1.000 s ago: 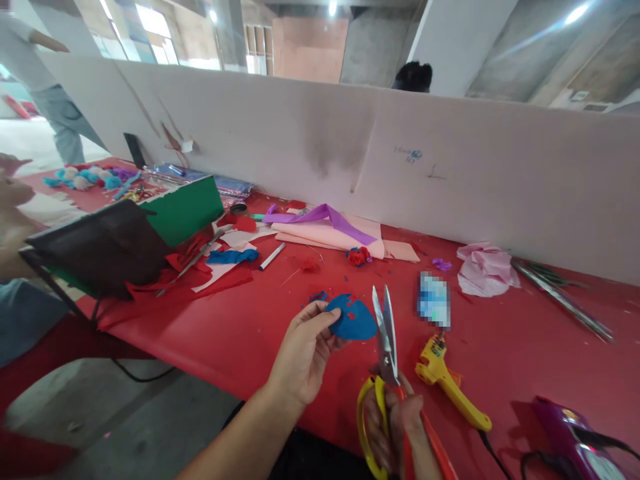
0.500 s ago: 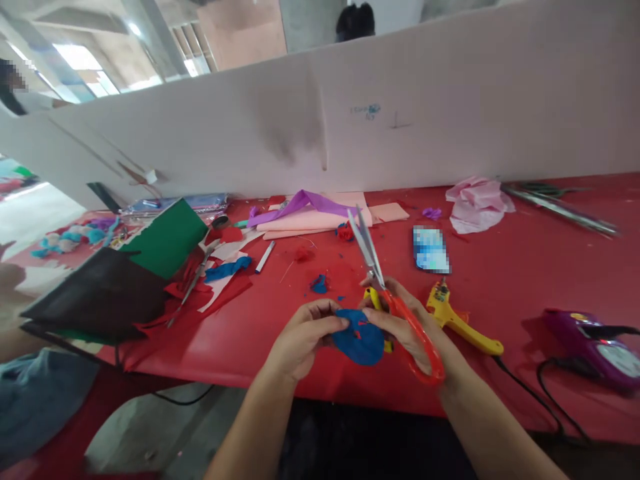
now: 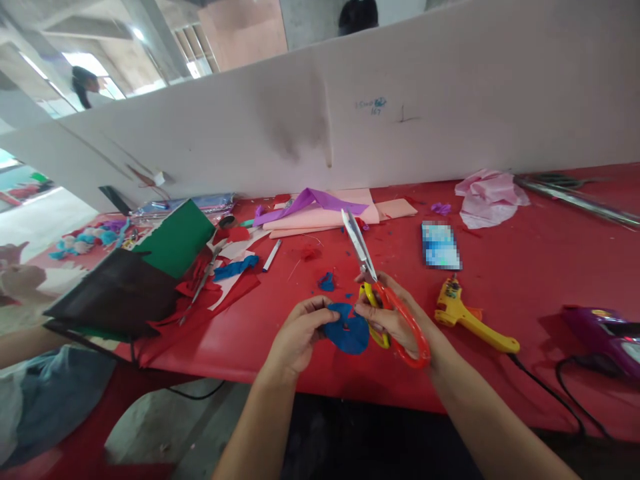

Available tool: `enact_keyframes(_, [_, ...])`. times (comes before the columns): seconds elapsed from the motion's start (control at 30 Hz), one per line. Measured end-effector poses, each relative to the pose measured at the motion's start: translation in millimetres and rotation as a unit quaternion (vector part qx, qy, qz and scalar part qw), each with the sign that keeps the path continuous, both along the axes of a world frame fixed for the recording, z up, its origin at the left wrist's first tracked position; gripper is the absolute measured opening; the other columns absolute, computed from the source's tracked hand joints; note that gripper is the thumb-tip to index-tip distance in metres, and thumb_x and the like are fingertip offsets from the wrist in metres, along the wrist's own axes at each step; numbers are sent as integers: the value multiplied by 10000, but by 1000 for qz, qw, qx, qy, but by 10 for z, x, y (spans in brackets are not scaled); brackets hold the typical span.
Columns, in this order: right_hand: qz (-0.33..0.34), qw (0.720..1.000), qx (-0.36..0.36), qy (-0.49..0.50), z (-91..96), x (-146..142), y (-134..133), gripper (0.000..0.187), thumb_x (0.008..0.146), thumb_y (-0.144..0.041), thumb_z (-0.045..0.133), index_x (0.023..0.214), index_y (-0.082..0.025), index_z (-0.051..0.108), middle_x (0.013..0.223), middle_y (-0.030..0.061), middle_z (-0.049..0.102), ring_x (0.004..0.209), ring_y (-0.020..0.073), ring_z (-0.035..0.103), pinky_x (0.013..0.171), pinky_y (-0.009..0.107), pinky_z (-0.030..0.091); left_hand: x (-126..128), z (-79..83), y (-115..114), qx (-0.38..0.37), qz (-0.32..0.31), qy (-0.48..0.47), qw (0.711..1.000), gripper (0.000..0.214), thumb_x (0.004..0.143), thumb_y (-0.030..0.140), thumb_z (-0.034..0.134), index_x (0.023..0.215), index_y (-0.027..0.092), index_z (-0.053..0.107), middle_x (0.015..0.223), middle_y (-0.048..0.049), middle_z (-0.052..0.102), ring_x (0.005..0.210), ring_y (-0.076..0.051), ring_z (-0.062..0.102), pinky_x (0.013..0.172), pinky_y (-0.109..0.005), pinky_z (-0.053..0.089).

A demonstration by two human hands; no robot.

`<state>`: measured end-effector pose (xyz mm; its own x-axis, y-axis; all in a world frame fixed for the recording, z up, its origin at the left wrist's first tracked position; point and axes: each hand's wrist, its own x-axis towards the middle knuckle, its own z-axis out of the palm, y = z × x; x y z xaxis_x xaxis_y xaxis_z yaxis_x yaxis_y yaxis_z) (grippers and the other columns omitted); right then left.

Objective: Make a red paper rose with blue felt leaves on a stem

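A round blue piece of paper or cloth (image 3: 351, 337) with a small notched opening near its upper middle is pinched at its left edge by my left hand (image 3: 299, 337). My right hand (image 3: 395, 320) carries a pair of scissors (image 3: 361, 248), one handle red and the other yellow, with the blades pointing up and away, nearly together. The fingertips of that hand are by the disc's right upper edge; whether they grip it I cannot tell. Just beyond my hands lies a small blue scrap (image 3: 327, 281) on the red table (image 3: 280, 360).
A yellow glue gun (image 3: 473, 325), a phone (image 3: 441, 245) and a purple device (image 3: 603, 337) with a cord are to the right. Purple strip (image 3: 313, 200), peach sheets and crumpled pink paper (image 3: 487, 200) lie farther back. At left are a dark-and-green box (image 3: 107, 290), red scraps and another person's hand (image 3: 23, 283).
The camera view has shifted slightly. My hands, with the disc and scissors, have moved a little left, and my right fingertips have drawn back toward the disc's edge, showing more of its opening.
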<state>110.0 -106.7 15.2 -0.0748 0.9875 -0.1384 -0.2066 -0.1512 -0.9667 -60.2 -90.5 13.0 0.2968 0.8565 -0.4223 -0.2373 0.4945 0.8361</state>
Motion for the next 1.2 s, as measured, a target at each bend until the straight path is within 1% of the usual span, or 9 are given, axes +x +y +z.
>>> enact_keyframes(0.07, [-48,999,8,-16,-41,7,59,437,658,-324,715,1021,-251,482,605,-96,506,406,58,392,403,206,303,-20,-22,13,-3,19,-4,1000,178,565,175,746,661,153,598,584,28,596,515,-92,550,542,-221,451])
enact_keyframes(0.2, [-143,985,20,-94,-181,77,163,496,620,-309,709,1065,-240,500,694,-36,606,525,132,583,516,259,440,-39,-59,50,3,78,-26,997,184,606,199,740,708,166,590,627,30,622,542,-92,574,545,-210,454])
enact_keyframes(0.37, [-138,980,-12,-140,-353,91,101,486,674,-476,698,1038,-219,506,577,-45,575,370,122,498,386,230,327,-5,-71,77,21,135,-75,988,211,636,234,743,705,174,553,663,35,643,584,-87,596,582,-200,462])
enact_keyframes(0.5, [-131,988,-27,-75,-306,21,-64,501,719,-523,686,1080,-237,489,706,-8,608,558,144,582,469,222,396,36,-93,78,15,170,-102,980,237,649,224,742,747,183,530,673,44,636,595,-87,607,585,-197,469])
enact_keyframes(0.67, [-75,995,-62,-16,-320,42,-198,514,739,-670,577,1054,-270,511,686,-30,545,540,122,521,480,235,461,26,-89,107,12,199,-124,972,257,658,235,748,784,184,530,696,31,643,615,-92,619,592,-201,485])
enact_keyframes(0.83, [71,986,-142,48,-717,118,-319,718,460,-848,601,906,-294,500,505,-62,465,363,111,400,308,211,323,-67,0,169,30,181,-117,976,239,642,226,758,730,170,543,656,33,639,564,-78,596,561,-193,488])
enact_keyframes(0.97, [77,988,-120,52,-887,149,-515,713,564,-898,437,900,-272,498,471,-71,413,328,67,336,324,173,259,-109,40,198,25,179,-101,978,262,604,221,780,712,169,547,628,37,628,545,-84,594,547,-202,491])
enact_keyframes(1.1, [115,988,-104,24,-765,203,-646,780,523,-911,457,951,-260,494,521,-71,435,312,45,312,317,176,259,-99,50,192,22,176,-86,980,275,585,227,793,725,170,563,602,55,597,512,-72,562,536,-200,483])
enact_keyframes(1.2, [111,989,-101,0,-501,234,-712,700,630,-852,459,1002,-260,502,577,-58,449,344,47,325,328,177,275,-98,72,185,37,163,-76,983,264,597,247,790,716,168,568,618,47,600,524,-69,560,545,-195,473])
